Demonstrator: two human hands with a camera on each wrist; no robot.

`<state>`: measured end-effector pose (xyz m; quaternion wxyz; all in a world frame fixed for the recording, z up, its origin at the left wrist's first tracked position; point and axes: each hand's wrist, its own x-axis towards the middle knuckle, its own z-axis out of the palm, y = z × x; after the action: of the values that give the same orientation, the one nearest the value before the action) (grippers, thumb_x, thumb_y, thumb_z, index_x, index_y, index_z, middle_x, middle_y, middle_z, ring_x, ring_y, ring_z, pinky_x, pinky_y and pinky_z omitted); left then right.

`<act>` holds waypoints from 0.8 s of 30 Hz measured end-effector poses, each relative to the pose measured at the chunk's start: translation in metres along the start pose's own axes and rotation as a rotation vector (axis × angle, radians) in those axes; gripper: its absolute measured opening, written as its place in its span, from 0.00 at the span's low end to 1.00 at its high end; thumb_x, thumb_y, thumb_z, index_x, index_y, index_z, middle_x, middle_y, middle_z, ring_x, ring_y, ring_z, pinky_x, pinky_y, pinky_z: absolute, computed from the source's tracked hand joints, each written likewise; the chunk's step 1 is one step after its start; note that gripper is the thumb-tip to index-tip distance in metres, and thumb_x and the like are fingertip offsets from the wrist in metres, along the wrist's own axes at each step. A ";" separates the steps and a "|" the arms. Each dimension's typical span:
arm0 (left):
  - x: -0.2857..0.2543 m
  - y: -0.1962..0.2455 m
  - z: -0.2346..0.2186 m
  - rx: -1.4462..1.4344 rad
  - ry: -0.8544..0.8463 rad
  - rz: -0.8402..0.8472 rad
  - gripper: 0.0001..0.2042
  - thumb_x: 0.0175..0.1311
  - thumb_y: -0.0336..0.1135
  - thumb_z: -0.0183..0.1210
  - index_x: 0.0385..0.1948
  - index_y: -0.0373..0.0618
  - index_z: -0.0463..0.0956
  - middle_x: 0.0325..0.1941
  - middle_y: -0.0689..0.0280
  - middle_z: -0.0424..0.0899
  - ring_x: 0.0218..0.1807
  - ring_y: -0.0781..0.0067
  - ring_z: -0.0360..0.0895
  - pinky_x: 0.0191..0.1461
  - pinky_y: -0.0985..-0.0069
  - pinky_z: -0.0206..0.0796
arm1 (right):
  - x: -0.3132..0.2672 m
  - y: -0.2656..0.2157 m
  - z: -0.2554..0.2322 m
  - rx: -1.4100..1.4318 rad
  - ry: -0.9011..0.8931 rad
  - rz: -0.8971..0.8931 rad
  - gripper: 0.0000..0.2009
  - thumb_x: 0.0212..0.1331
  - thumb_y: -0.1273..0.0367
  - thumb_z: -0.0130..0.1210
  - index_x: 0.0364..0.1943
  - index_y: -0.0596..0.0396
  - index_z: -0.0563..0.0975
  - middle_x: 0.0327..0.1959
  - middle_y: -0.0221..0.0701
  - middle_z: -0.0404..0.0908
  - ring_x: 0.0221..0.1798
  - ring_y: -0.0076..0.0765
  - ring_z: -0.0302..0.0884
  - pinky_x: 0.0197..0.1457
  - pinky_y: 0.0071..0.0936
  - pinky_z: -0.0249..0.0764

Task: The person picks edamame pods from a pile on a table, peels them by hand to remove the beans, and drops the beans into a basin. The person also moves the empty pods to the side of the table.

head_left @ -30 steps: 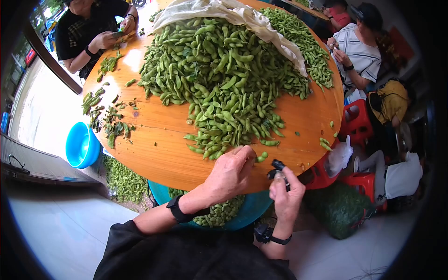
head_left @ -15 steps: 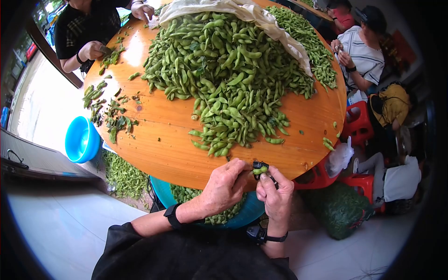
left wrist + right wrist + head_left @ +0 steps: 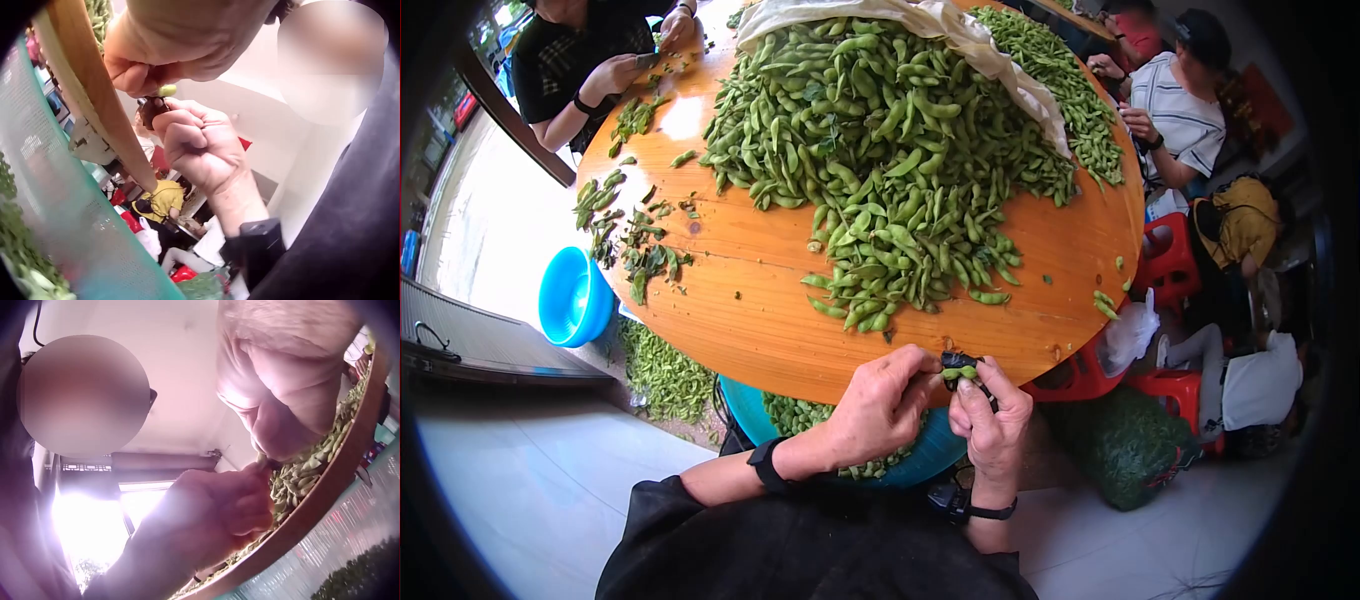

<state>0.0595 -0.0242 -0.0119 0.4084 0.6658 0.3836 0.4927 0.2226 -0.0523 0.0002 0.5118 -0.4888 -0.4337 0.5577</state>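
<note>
Near the front edge of the round wooden table (image 3: 745, 345), two hands meet at a green bean pod (image 3: 960, 373). The left hand (image 3: 880, 400) pinches the pod's left end between thumb and fingertips. Curled around a small black tool (image 3: 960, 359), the right hand (image 3: 995, 420) has its thumb against the pod. In the left wrist view the pod (image 3: 167, 90) shows between the left hand (image 3: 181, 37) and the right hand (image 3: 206, 147). A large heap of pods (image 3: 880, 150) lies beyond the hands.
Below the table edge stands a teal basket (image 3: 745, 408) holding pods. A blue basin (image 3: 575, 300) is at the left, with pods (image 3: 660, 380) on the floor. Red stools (image 3: 1168, 262) and a dark green bag (image 3: 1115, 450) are at the right. Several people sit around.
Since a second ago, the left hand has moved down toward the body and the right hand has moved left, bringing pod and black tool together. The last half second shows only slight hand motion.
</note>
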 end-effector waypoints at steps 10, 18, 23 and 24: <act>-0.006 -0.009 -0.014 -1.264 -0.357 -0.790 0.07 0.72 0.36 0.55 0.37 0.44 0.73 0.24 0.72 0.71 0.24 0.83 0.63 0.26 0.83 0.52 | -0.003 0.016 -0.017 0.469 -0.203 0.034 0.17 0.66 0.79 0.51 0.58 0.53 0.76 0.32 0.29 0.75 0.20 0.17 0.62 0.19 0.17 0.56; -0.014 0.002 -0.016 -1.077 -0.234 -0.811 0.05 0.70 0.34 0.57 0.37 0.44 0.73 0.25 0.70 0.73 0.23 0.81 0.66 0.23 0.83 0.53 | -0.011 -0.009 0.012 -0.127 -0.062 -0.146 0.09 0.65 0.80 0.51 0.47 0.71 0.75 0.35 0.30 0.70 0.23 0.18 0.67 0.21 0.18 0.60; -0.018 -0.007 -0.017 -1.343 -0.328 -0.879 0.05 0.69 0.33 0.58 0.36 0.44 0.73 0.23 0.69 0.72 0.20 0.81 0.65 0.21 0.83 0.52 | -0.012 -0.003 0.003 0.275 -0.151 -0.017 0.09 0.64 0.80 0.52 0.47 0.70 0.76 0.35 0.30 0.71 0.21 0.18 0.66 0.20 0.17 0.58; -0.019 -0.007 -0.017 -1.403 -0.347 -0.868 0.05 0.69 0.33 0.58 0.34 0.45 0.73 0.23 0.70 0.73 0.20 0.82 0.66 0.20 0.85 0.50 | -0.011 -0.003 0.003 0.364 -0.168 0.011 0.10 0.64 0.81 0.52 0.47 0.70 0.76 0.35 0.30 0.71 0.21 0.18 0.66 0.20 0.17 0.58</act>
<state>0.0385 -0.0360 -0.0221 0.9337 0.1175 0.1422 0.3068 0.2198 -0.0631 0.0051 0.5506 -0.3423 -0.3642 0.6686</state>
